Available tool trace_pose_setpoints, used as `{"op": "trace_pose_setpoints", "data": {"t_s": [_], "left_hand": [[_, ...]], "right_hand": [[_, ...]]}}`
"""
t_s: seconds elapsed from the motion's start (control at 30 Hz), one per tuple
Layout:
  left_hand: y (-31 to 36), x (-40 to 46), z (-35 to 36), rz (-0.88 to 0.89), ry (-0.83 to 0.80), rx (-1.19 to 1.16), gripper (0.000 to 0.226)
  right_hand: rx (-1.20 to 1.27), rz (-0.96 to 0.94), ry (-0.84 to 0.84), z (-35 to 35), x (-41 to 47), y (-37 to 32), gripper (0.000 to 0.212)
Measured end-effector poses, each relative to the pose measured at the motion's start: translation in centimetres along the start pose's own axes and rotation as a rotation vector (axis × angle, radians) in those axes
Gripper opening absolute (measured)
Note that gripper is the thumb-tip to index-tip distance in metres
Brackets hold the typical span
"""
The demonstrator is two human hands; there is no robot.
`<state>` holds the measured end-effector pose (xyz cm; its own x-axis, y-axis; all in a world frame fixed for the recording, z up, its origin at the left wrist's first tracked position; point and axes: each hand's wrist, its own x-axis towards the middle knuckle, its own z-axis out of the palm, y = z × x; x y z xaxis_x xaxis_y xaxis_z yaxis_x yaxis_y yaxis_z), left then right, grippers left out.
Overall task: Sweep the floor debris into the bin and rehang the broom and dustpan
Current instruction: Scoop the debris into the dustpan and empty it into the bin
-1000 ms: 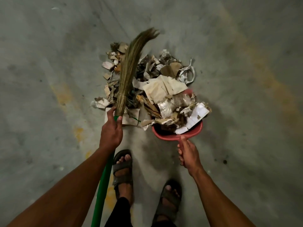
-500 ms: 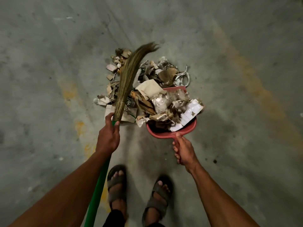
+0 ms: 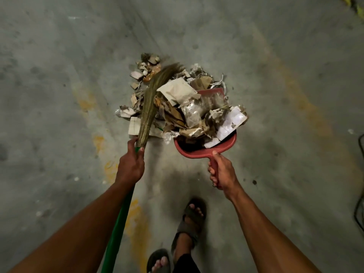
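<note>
My left hand (image 3: 129, 168) grips the broom with green plastic pole and straw-coloured bristle bundle (image 3: 151, 103), fingers clenched round the pole right where the bristles are bound. The pole runs down along my left forearm. The bristles lean up and away from me, lying across the left part of the debris pile of torn cardboard, crumpled paper and clear plastic wrap (image 3: 177, 103), tips near the pile's far side.

My right hand (image 3: 221, 171) grasps the handle of the red plastic dustpan (image 3: 204, 150), fingers wrapped round it, thumb on top near the pan's back wall. The dustpan sits just right of the broom head. It is heaped with scraps: brown cardboard, a pale folded paper piece, white paper at its right rim, crinkled plastic. Its far red edge shows behind the heap. Cannot tell whether the pan's front lip touches the floor.

More scraps lie on the grey concrete floor with yellow paint stains (image 3: 78, 95) left of the dustpan and beyond it, touching the bristles. Small bits are scattered at the far left of the pile.

Nearer to me than the dustpan, my two feet in dark strap sandals (image 3: 190, 219). A dark cable (image 3: 359, 203) lies far right of the dustpan at the frame edge.
</note>
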<state>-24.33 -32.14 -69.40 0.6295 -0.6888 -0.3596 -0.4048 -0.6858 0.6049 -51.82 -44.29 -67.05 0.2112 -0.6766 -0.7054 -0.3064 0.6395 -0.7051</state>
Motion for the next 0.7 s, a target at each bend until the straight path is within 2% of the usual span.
{"op": "trace_pose_setpoints", "data": {"t_s": [0.4,0.7], "left_hand": [[2.1,-8.3,-2.5,0.122,-0.092,0.058,0.039],[6.6,-17.8,3.8,0.259,-0.239,0.060,0.036]], "right_hand": [[0.090,-0.004,0.169,-3.4,-10.1,2.4,0.049],[0.178,0.010,0.300,-11.6,-18.3,10.0,0.055]]}}
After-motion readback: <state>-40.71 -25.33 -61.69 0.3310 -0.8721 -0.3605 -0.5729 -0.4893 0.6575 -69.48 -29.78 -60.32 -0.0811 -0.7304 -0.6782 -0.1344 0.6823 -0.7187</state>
